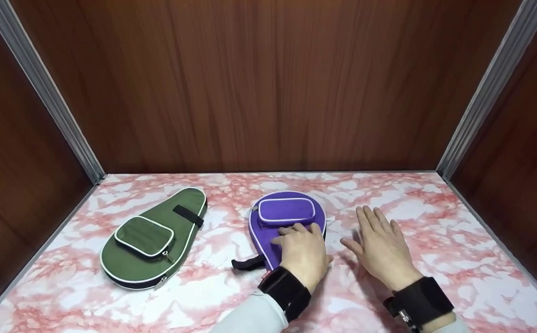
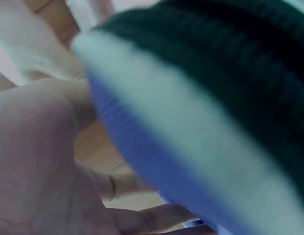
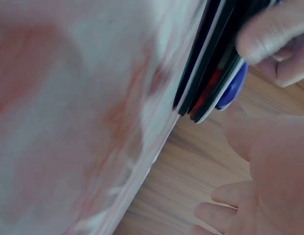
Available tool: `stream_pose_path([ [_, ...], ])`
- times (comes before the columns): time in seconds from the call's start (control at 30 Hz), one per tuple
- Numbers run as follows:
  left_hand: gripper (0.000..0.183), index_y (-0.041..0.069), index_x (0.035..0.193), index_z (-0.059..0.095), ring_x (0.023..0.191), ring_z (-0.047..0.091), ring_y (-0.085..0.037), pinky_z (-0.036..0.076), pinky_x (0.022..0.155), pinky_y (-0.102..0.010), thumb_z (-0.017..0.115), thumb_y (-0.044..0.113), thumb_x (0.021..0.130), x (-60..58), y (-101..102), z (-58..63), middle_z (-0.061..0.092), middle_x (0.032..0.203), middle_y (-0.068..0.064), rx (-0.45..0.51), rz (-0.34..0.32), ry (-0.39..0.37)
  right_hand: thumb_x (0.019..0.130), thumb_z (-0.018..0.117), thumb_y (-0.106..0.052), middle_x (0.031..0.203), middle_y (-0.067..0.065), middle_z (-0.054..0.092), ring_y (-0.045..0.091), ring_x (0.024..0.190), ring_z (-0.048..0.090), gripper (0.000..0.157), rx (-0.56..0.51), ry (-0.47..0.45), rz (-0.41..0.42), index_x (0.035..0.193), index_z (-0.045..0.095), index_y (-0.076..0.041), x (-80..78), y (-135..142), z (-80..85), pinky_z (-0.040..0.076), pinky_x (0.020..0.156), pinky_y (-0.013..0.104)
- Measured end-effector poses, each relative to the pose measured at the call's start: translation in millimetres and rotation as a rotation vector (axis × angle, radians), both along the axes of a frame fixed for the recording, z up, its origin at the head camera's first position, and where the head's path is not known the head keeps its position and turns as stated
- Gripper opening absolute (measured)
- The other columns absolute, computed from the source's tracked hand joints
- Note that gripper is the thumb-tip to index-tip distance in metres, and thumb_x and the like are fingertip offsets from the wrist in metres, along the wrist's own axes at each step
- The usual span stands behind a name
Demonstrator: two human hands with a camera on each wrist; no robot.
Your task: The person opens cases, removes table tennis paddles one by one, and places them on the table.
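A purple paddle-shaped case with white piping and a raised front pocket lies on the table, its narrow end toward me. My left hand holds it by the right side, bent fingers on its upper face below the pocket and thumb at the edge. In the left wrist view, the purple fabric and dark zippered side loom large beside the palm. My right hand hovers to the right of the case, fingers extended, holding nothing. The right wrist view shows the case's black side with a red patch.
A green paddle-shaped case with a front pocket and a black strap lies to the left. A black strap sticks out from the purple case's left side. Wood-grain panels enclose the marbled pink-and-white table at the back and sides.
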State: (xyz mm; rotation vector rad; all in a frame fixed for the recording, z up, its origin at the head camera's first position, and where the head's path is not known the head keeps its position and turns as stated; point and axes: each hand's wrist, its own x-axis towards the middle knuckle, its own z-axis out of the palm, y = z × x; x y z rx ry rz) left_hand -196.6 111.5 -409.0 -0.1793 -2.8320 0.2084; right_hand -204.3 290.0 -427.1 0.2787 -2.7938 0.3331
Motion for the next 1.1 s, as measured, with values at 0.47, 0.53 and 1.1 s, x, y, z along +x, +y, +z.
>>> stream_pose_path([
  [0.47, 0.031, 0.010, 0.117, 0.085, 0.101, 0.076, -0.044, 0.061, 0.053, -0.049, 0.062, 0.028, 0.107, -10.3, 5, -14.8, 0.075, 0.117, -0.017, -0.126, 0.019, 0.148, 0.113, 0.055, -0.054, 0.172, 0.032, 0.033, 0.054, 0.159, 0.030, 0.085, -0.024, -0.092, -0.016, 0.166, 0.037, 0.009, -5.3, 0, -6.2, 0.021, 0.124, 0.076],
  [0.53, 0.029, 0.010, 0.112, 0.086, 0.099, 0.077, -0.044, 0.060, 0.051, -0.048, 0.063, 0.027, 0.106, -11.3, 2, -14.0, 0.074, 0.112, -0.019, -0.117, -0.002, 0.163, 0.113, 0.055, -0.054, 0.172, 0.032, 0.034, 0.054, 0.159, 0.030, 0.085, -0.026, -0.098, -0.013, 0.166, 0.037, 0.010, -5.7, -1, -5.6, 0.020, 0.124, 0.076],
  [1.1, 0.028, 0.006, 0.086, 0.077, 0.071, 0.069, -0.029, 0.058, 0.057, -0.046, 0.070, 0.028, 0.101, -14.2, -50, -15.8, 0.069, 0.085, -0.008, 0.329, -0.238, 0.280, 0.113, 0.054, -0.056, 0.172, 0.031, 0.035, 0.052, 0.160, 0.031, 0.086, -0.042, -0.120, 0.025, 0.167, 0.035, 0.008, 2.3, -15, -0.9, 0.023, 0.125, 0.074],
])
